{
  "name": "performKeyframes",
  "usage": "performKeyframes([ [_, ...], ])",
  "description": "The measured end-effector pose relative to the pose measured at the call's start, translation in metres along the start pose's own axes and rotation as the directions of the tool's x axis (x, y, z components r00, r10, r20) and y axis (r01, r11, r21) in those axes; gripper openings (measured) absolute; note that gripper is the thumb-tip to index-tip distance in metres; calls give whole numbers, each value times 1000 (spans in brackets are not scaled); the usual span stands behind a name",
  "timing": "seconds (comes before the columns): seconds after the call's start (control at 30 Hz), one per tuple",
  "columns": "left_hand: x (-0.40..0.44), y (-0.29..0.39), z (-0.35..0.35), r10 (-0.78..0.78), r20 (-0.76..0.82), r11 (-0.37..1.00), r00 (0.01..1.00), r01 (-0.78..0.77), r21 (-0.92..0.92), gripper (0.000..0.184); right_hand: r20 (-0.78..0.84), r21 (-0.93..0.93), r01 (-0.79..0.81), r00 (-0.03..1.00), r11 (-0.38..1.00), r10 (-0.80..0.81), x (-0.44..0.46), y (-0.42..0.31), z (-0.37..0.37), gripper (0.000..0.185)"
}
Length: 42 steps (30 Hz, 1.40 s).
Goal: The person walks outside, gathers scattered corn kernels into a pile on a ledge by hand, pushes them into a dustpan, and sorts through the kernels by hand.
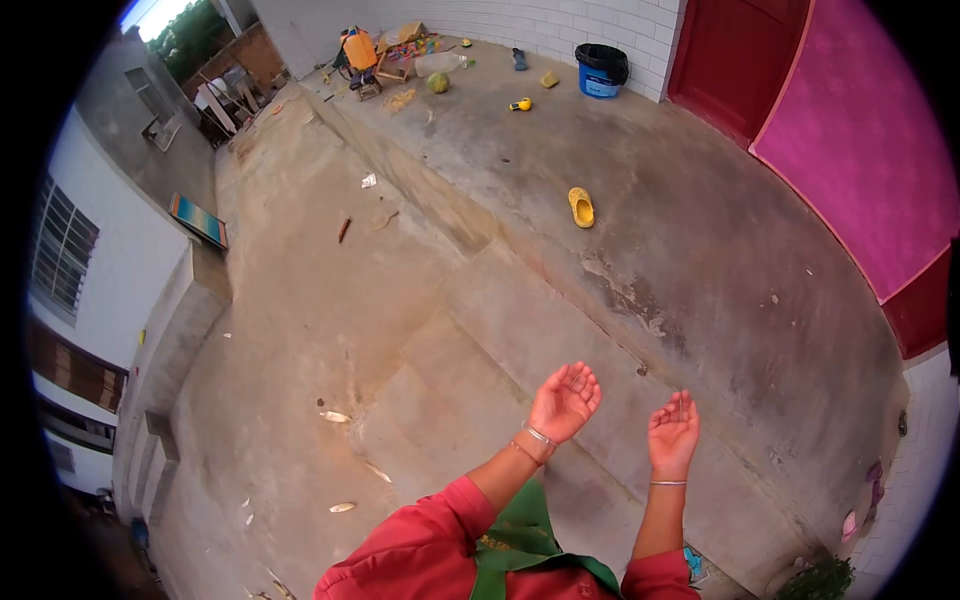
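Observation:
Both bare hands are held out above the concrete floor, palms up and apart from each other. My left hand (565, 402) has its fingers slightly curled with nothing in them, and bracelets circle its wrist. To the right, my right hand (674, 435) is cupped a little, also empty, with one thin bracelet at the wrist. Red sleeves cover both upper arms, and a green apron (520, 530) shows between them. Neither hand touches anything.
A yellow clog (581, 207) lies on the raised floor ahead. Farther back are a blue bucket (599, 80) with a black liner, a green round fruit (438, 83) and an orange container (358, 48). A low step edge (560, 300) runs diagonally beneath the hands.

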<state>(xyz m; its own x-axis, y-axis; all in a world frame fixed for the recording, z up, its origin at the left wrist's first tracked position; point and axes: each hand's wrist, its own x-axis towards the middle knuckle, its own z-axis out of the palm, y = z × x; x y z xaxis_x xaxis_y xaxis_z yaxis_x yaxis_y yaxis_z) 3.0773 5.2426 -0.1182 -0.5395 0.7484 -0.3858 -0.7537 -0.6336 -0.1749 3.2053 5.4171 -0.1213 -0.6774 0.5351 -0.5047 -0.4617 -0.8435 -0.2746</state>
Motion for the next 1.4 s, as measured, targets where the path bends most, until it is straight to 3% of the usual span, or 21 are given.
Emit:
performKeyframes([
  [0.2, 8, 54, 109, 44, 79, 998, 996, -46, 36, 18, 53, -70, 12, 999, 997, -9, 17, 23, 128, 21],
  [0.37, -14, 79, 151, 106, 83, 994, 991, -107, 0, 17, 78, -168, -95, 991, 981, 109, 16, 55, 184, 21],
  [1.07, -71, 135, 185, 431, 65, 901, 900, -425, -85, 16, 167, -311, -326, 906, 893, 389, 50, 112, 267, 22],
  [1.4, -125, 242, 165, 554, 44, 822, 831, -538, -186, 16, 182, -351, -420, 846, 837, 501, 60, 235, 314, 21],
])
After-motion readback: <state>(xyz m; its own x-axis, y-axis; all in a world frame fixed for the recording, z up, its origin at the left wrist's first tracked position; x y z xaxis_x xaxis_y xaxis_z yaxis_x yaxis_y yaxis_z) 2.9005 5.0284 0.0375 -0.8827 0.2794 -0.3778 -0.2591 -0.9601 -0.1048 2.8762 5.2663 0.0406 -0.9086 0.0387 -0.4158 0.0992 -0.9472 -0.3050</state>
